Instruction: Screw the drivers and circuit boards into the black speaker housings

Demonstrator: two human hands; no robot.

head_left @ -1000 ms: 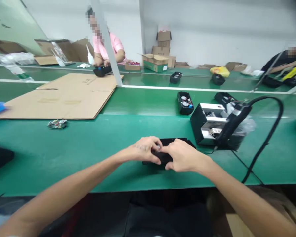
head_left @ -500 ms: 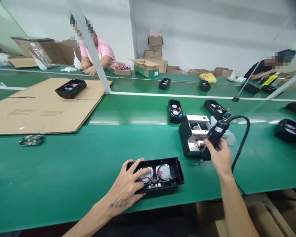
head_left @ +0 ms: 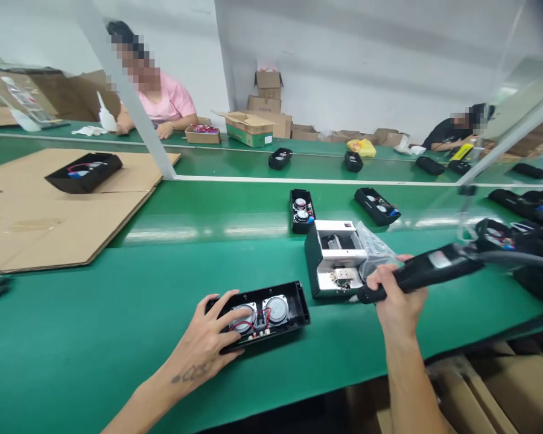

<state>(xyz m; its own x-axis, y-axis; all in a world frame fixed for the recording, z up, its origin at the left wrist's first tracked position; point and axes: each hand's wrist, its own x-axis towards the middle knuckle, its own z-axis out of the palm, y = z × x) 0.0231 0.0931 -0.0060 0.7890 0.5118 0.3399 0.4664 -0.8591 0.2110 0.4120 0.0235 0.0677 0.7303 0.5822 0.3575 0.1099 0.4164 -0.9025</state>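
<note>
My left hand [head_left: 210, 331] grips the left end of an open black speaker housing [head_left: 298, 304], thumb at the near side and fingers over the rim. Inside sit two round speakers with red wires and small white connectors. My right hand [head_left: 400, 304] is closed round a black electric screwdriver [head_left: 428, 269], held nearly level with its tip pointing left. That tip is close to the front of a black and silver screw feeder [head_left: 315, 265]; whether they touch I cannot tell. A clear plastic bag [head_left: 371, 244] hangs at the feeder's right side.
Other speaker housings [head_left: 302, 211] lie behind the feeder and in a cluster at the right. A cardboard sheet [head_left: 72, 226] with one housing on it covers the left side. A slanted white post [head_left: 138, 114] stands before a co-worker in pink [head_left: 174, 99]; another sits far right.
My right hand has swung the screwdriver from steeply tilted to nearly level, its cord end now to the right. My left hand stays on the housing. The view has turned rightward.
</note>
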